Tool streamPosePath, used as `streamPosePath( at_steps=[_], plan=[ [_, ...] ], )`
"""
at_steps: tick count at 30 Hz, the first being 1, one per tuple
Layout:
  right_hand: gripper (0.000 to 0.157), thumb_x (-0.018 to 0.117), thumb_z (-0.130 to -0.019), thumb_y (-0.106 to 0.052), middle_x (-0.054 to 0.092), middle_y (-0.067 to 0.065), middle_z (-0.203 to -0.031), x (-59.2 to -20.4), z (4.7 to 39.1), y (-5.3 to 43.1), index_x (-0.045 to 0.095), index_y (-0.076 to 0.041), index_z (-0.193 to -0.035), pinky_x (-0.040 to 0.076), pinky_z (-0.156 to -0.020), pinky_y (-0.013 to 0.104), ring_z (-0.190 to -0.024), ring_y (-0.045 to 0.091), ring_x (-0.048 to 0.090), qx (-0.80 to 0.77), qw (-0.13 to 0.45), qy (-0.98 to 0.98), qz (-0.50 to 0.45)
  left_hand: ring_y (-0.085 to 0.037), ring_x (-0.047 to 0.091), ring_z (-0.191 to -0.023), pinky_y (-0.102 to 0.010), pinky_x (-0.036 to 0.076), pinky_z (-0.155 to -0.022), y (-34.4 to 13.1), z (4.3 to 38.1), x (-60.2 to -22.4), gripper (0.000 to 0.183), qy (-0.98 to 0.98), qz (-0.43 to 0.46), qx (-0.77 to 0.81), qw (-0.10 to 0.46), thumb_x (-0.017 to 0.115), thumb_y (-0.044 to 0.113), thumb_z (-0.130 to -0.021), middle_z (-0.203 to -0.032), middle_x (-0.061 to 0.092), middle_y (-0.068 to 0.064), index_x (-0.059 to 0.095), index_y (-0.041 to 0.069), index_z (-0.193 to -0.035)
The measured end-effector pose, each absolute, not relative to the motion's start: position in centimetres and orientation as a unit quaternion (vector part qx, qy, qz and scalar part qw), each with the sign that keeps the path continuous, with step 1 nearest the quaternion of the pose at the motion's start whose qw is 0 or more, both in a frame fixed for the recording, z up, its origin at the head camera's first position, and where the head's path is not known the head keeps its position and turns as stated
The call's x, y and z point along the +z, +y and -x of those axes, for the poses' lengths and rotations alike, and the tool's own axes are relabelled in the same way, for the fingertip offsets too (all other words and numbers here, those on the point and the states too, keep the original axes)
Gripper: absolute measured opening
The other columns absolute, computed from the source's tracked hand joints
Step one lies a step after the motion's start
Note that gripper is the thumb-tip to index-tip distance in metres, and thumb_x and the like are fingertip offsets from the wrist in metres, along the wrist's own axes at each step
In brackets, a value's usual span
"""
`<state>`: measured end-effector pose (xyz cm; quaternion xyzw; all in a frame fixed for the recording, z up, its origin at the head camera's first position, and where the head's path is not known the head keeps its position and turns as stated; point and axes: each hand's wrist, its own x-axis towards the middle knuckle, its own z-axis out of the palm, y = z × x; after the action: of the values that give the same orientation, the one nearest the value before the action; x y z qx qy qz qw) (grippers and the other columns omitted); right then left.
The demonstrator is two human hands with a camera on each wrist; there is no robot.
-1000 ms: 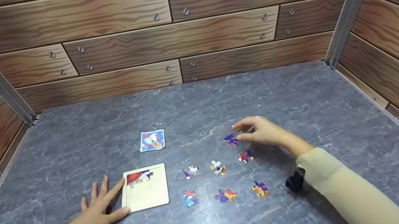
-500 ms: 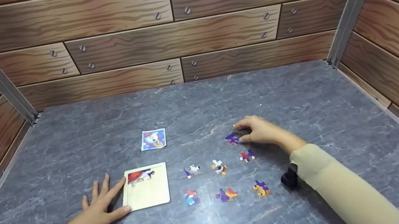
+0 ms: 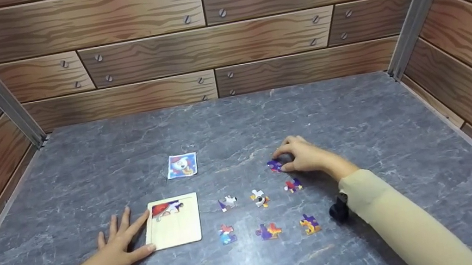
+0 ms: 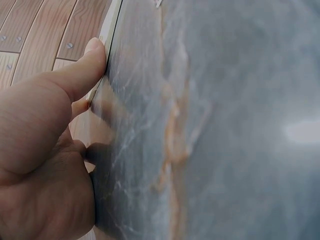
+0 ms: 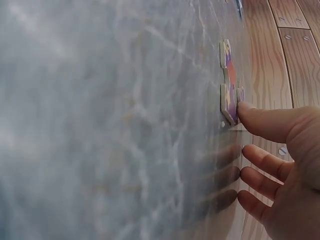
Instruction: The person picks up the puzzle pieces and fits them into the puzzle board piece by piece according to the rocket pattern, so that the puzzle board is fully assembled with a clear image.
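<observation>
Seven loose jigsaw pieces lie flat on the grey marbled tabletop. Against one second ago, the right hand's fingers have closed in, curving narrowly about the farthest — a small purple-and-red jigsaw piece, itself unmoved. Thumb touches its edge; a pinch cannot be confirmed. Left hand, fingers spread, touches the pale square wooden tray as before. Right wrist view: purple piece largely hidden. Left wrist view: tray reduced to a sliver.

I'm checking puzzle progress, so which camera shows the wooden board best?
Head view: the wooden board appears almost whole, from above. Left wrist shows only a thin edge; right wrist, nothing recognizable of it.
</observation>
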<state>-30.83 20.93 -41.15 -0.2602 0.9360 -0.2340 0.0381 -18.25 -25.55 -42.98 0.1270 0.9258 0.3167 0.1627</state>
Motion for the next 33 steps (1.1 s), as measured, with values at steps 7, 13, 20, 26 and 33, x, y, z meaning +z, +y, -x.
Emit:
streamPosePath(
  at_steps=[7,13,20,26,33],
  plan=[
    [0.028,0.074,-0.076,-0.018,0.051,0.010,-0.109,-41.3,30.9,20.8,0.069,-0.013,-0.103,0.032,-0.093,0.051,-0.107,0.030,0.041,-0.238,0.039,0.938,0.248,-0.048,-0.026,-0.129,-0.070,-0.022,-0.088,-25.6,18.2,-43.0,0.079,0.923,-0.126,0.321,0.168,0.058,0.050,-0.087,-0.150,-0.015,-0.027,0.018,0.022,-0.150],
    [0.024,0.075,-0.075,-0.021,0.049,0.008,-0.108,-41.3,31.1,21.0,0.066,-0.012,-0.096,0.031,-0.094,0.050,-0.106,0.030,0.039,-0.248,0.050,0.934,0.253,-0.048,-0.026,-0.129,-0.070,-0.022,-0.088,-25.5,18.1,-42.9,0.079,0.924,-0.126,0.322,0.165,0.058,0.050,-0.087,-0.150,-0.015,-0.027,0.019,0.023,-0.150],
    [0.023,0.075,-0.075,-0.025,0.048,0.006,-0.107,-42.0,31.5,21.8,0.065,-0.012,-0.092,0.030,-0.092,0.045,-0.103,0.026,0.037,-0.290,0.054,0.921,0.255,-0.047,-0.026,-0.130,-0.070,-0.022,-0.089,-25.6,18.2,-43.0,0.079,0.926,-0.124,0.317,0.161,0.058,0.051,-0.086,-0.150,-0.014,-0.026,0.020,0.024,-0.150],
    [0.021,0.075,-0.075,-0.020,0.053,0.004,-0.100,-42.9,31.7,22.2,0.063,-0.010,-0.090,0.032,-0.086,0.039,-0.097,0.024,0.040,-0.329,0.030,0.908,0.258,-0.047,-0.026,-0.130,-0.070,-0.021,-0.089,-25.5,18.2,-42.9,0.080,0.924,-0.124,0.320,0.167,0.058,0.051,-0.086,-0.150,-0.015,-0.025,0.019,0.024,-0.150],
    [0.026,0.074,-0.078,-0.012,0.061,0.007,-0.093,-42.5,31.9,22.2,0.060,-0.001,-0.097,0.043,-0.084,0.036,-0.089,0.021,0.054,-0.408,0.047,0.878,0.247,-0.048,-0.025,-0.130,-0.070,-0.021,-0.088,-25.5,18.2,-42.9,0.080,0.925,-0.124,0.320,0.164,0.058,0.051,-0.087,-0.150,-0.014,-0.026,0.019,0.024,-0.150]
  ],
)
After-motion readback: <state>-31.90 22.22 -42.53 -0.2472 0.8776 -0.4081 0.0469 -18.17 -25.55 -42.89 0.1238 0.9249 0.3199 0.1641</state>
